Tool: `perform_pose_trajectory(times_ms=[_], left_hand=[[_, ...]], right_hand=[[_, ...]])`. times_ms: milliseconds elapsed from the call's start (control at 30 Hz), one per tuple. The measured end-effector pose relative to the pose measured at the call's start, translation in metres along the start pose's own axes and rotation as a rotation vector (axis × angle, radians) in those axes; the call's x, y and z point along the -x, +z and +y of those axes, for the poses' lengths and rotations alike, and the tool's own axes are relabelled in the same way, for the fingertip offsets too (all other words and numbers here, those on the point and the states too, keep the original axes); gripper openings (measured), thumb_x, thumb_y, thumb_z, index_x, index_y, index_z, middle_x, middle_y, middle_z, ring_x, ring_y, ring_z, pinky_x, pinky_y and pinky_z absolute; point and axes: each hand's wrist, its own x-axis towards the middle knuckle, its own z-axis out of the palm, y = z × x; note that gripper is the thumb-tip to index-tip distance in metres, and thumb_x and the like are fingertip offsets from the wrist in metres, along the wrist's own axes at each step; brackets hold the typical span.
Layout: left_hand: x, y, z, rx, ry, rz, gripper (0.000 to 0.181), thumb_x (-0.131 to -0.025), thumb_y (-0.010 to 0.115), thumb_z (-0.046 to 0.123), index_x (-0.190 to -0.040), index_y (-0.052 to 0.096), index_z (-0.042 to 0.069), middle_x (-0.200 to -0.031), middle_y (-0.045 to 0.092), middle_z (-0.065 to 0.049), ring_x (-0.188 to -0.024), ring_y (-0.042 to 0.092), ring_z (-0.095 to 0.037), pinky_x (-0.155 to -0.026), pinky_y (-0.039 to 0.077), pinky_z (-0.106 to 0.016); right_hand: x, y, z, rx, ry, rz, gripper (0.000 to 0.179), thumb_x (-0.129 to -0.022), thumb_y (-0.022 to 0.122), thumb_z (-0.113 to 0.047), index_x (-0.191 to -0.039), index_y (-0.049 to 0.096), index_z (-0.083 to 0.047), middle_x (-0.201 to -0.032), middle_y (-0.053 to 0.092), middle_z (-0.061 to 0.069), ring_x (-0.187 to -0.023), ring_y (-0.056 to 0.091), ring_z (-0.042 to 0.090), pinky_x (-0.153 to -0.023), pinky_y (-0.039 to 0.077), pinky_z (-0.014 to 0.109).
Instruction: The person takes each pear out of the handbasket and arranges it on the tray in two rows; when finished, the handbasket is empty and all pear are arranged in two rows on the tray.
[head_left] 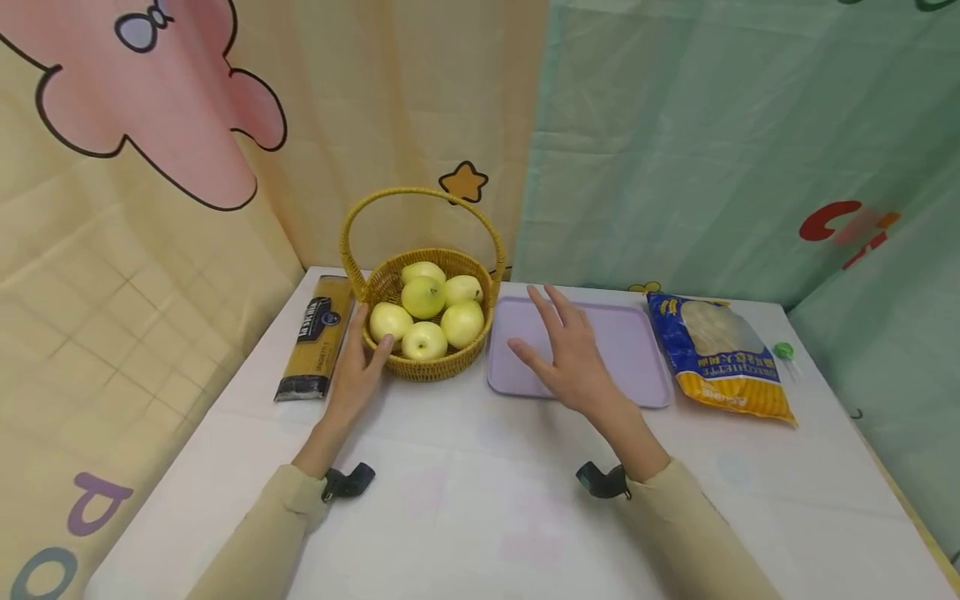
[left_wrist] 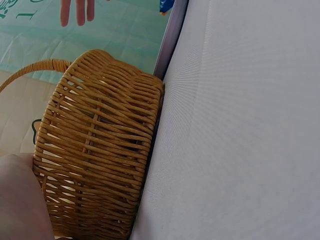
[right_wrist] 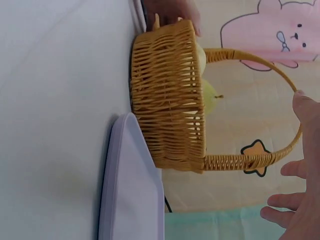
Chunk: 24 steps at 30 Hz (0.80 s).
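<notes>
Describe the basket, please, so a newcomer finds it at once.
On the white table, near the curtain, find the lilac tray. Left of it, beside the left hand, stands a woven basket of yellow-green fruit. Unlike the tray and spaghetti pack, it has an arched handle.

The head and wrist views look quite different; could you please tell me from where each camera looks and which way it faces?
Head: on the person's head, facing forward and down over the white table; the left hand, right hand and two beige sleeves show.
Left wrist: worn on that wrist, facing the side of the round brown wicker basket; both hands show in part.
Right wrist: worn on that wrist, facing the basket and the lilac rectangular tray; both hands show in part.
Shared: both wrist views include the basket.
</notes>
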Motion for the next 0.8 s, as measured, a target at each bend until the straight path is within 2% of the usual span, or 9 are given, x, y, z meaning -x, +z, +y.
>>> perform_pose_trajectory(times_ms=[233, 400, 533, 800], left_hand=[[-0.001, 0.000, 0.002, -0.002, -0.002, -0.005, 0.075, -0.110, 0.051, 0.046, -0.171, 0.013, 0.022, -0.178, 0.014, -0.007, -0.164, 0.015, -0.033, -0.132, 0.014, -0.056], [-0.003, -0.001, 0.002, 0.000, -0.007, -0.003, 0.075, -0.110, 0.051, 0.047, -0.171, 0.013, 0.024, -0.178, 0.014, -0.006, -0.164, 0.015, -0.032, -0.132, 0.014, -0.056], [-0.003, 0.000, 0.002, 0.004, -0.008, -0.001, 0.075, -0.110, 0.051, 0.046, -0.171, 0.013, 0.024, -0.178, 0.015, -0.006, -0.164, 0.015, -0.031, -0.132, 0.014, -0.055], [0.001, 0.001, 0.002, 0.028, -0.019, -0.001, 0.076, -0.110, 0.052, 0.047, -0.171, 0.015, 0.024, -0.177, 0.016, -0.006, -0.164, 0.015, -0.031, -0.132, 0.015, -0.055]], right_hand=[[-0.013, 0.012, -0.019, -0.021, -0.041, -0.016, 0.081, -0.104, 0.063, -0.050, -0.170, 0.024, -0.024, -0.173, 0.025, 0.016, -0.158, 0.028, 0.039, -0.125, 0.028, 0.066], [-0.025, 0.021, -0.033, -0.040, -0.070, -0.025, 0.079, -0.104, 0.063, -0.049, -0.168, 0.028, -0.020, -0.172, 0.028, 0.016, -0.157, 0.031, 0.037, -0.125, 0.030, 0.064], [-0.033, 0.029, -0.041, -0.076, -0.072, -0.035, 0.077, -0.105, 0.062, -0.049, -0.167, 0.031, -0.015, -0.172, 0.029, 0.016, -0.158, 0.031, 0.037, -0.126, 0.030, 0.060], [-0.045, 0.047, -0.050, -0.146, -0.044, -0.063, 0.077, -0.105, 0.060, -0.052, -0.167, 0.031, -0.017, -0.172, 0.029, 0.016, -0.159, 0.030, 0.035, -0.126, 0.031, 0.059]])
